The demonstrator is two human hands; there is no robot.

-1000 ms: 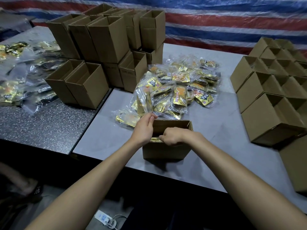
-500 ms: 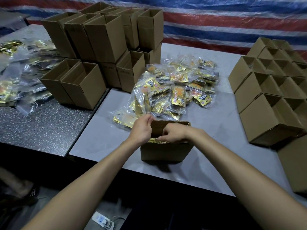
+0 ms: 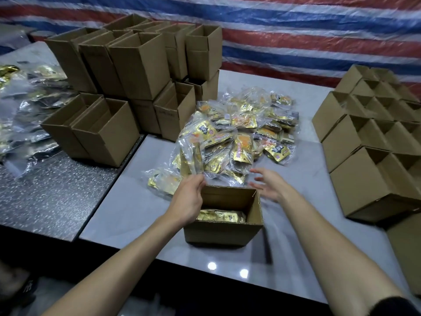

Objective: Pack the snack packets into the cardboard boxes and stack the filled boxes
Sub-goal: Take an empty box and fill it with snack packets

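One open box [image 3: 224,231] stands on the grey table [image 3: 136,201] at the near edge, with a few gold packets [image 3: 219,216] lying flat in its bottom; their number cannot be told. At 12 o'clock from it lies one loose pile of packets [image 3: 239,135], too many to count. At 10 o'clock stand well over ten empty boxes [image 3: 136,65], some stacked two high, and at 2 o'clock a block of at least nine more boxes [image 3: 364,156]. The left hand [image 3: 189,199] grips the box's left wall, fingers curled over the rim. The right hand [image 3: 271,185] hovers just past the box's far right corner, fingers spread, holding nothing.
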